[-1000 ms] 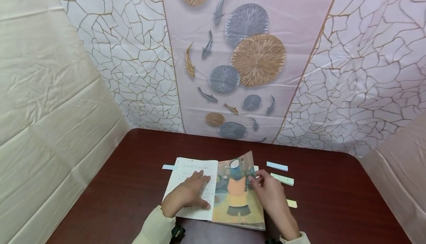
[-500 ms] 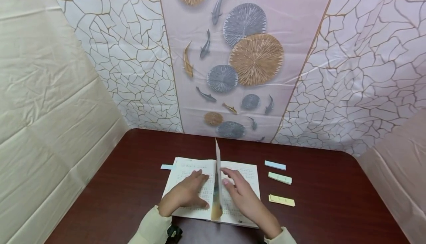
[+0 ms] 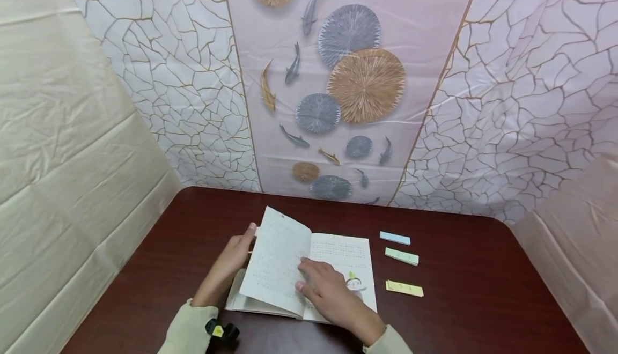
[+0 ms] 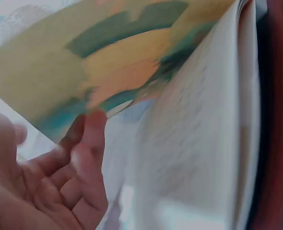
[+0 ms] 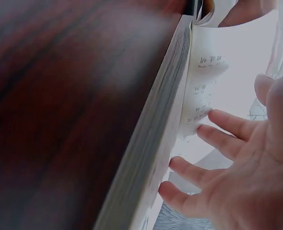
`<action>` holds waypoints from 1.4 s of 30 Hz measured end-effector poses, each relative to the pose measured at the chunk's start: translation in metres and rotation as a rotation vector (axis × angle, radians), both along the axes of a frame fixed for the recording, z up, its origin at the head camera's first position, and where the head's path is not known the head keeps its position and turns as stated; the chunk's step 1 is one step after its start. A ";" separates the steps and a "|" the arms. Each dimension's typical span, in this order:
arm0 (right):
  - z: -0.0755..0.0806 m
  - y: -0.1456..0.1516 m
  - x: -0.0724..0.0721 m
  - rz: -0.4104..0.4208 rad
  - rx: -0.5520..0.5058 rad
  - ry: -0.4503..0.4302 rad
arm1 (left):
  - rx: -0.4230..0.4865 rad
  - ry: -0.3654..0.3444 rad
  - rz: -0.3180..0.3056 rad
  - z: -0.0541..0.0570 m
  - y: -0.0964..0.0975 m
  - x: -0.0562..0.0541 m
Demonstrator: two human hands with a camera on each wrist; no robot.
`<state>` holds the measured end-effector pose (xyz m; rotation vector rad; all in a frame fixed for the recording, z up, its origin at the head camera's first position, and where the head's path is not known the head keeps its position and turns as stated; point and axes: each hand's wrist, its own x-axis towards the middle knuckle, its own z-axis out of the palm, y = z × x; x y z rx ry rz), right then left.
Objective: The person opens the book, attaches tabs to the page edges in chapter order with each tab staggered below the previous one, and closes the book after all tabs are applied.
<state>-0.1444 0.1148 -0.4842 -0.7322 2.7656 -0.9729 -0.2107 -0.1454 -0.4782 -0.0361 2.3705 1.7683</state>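
An open book (image 3: 340, 246) lies on the dark red table, with one printed page (image 3: 280, 263) raised and slanting over its left half. My right hand (image 3: 330, 292) lies over the middle of the book, its fingertips touching that page near the spine. In the right wrist view, the fingers (image 5: 222, 141) are spread against the print. At the book's left edge is my left hand (image 3: 232, 260), thumb upward, its other fingers partly hidden. The left wrist view shows its loosely bent fingers (image 4: 91, 148) beside the edge of an illustrated page (image 4: 127, 52), the thumb apart.
Right of the book lie blue sticky notes (image 3: 395, 237), green sticky notes (image 3: 402, 256) and yellow sticky notes (image 3: 404, 288). A patterned cloth (image 3: 362, 86) hangs behind the table (image 3: 473, 279). A black wrist camera (image 3: 223, 330) sits on the left wrist.
The illustrated page has turned from the right side over to the left. My right hand has moved left with it; my left hand has left the left page for the book's left edge.
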 end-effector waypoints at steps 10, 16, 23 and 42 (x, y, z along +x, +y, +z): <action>0.008 0.003 0.003 0.097 0.085 -0.056 | -0.253 0.078 -0.138 0.011 -0.029 0.001; 0.007 0.003 0.001 0.090 0.102 -0.050 | -0.393 0.092 -0.124 0.000 -0.036 0.001; 0.006 -0.003 0.002 0.093 0.217 -0.037 | -0.630 0.085 -0.056 -0.008 -0.031 0.005; 0.019 -0.002 -0.005 0.156 0.400 0.017 | -0.720 0.324 -0.504 -0.004 0.042 0.023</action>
